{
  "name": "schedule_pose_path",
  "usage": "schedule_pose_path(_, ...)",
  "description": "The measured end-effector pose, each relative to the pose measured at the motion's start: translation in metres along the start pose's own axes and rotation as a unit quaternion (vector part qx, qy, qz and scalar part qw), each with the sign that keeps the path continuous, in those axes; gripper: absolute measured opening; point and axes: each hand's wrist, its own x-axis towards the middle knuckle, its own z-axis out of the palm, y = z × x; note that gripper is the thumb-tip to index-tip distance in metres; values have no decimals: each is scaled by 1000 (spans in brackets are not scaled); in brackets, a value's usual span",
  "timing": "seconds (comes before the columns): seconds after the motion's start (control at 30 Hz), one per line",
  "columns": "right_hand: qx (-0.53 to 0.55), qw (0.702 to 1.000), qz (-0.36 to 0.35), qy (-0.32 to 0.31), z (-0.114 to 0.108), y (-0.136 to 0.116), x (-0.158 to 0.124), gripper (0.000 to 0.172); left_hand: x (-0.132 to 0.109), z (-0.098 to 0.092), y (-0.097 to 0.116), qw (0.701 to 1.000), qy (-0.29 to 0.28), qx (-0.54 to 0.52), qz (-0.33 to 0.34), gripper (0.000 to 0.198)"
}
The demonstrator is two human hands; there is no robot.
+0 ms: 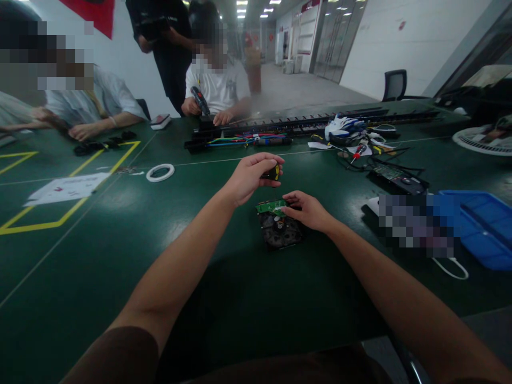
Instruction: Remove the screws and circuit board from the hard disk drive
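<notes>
A hard drive [280, 230] lies on the green table [120, 256] in front of me, underside up, with a green circuit board [271, 207] at its far edge. My right hand [310, 210] rests on the drive's far right corner, fingers pinched at the board's edge. My left hand [250, 176] hovers just above and behind the drive, closed on a small black and yellow tool [272, 172] that points down toward the board.
A blue tray [486, 226] and a white cable [452, 266] lie at the right. Black rails, coloured wires [248, 140], gloves and tools stretch across the far side. A white tape ring [160, 172] and papers [66, 189] lie left. Other people sit opposite; one holds a power screwdriver [200, 100].
</notes>
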Motion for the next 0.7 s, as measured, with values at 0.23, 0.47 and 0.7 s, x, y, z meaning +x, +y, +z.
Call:
schedule_pose_path(0.23, -11, 1000, -9, 2, -1, -3, -1, 39, -1, 1, 2, 1000, 9, -1, -7, 15)
schedule_pose_path(0.47, 1, 999, -22, -23, -1, 1, 0, 37, 1, -1, 0, 1000, -9, -11, 11, 11)
schedule_pose_path(0.7, 20, 999, -17, -22, -1, -3, -1, 37, 1, 2, 0, 1000, 1, -1, -6, 14)
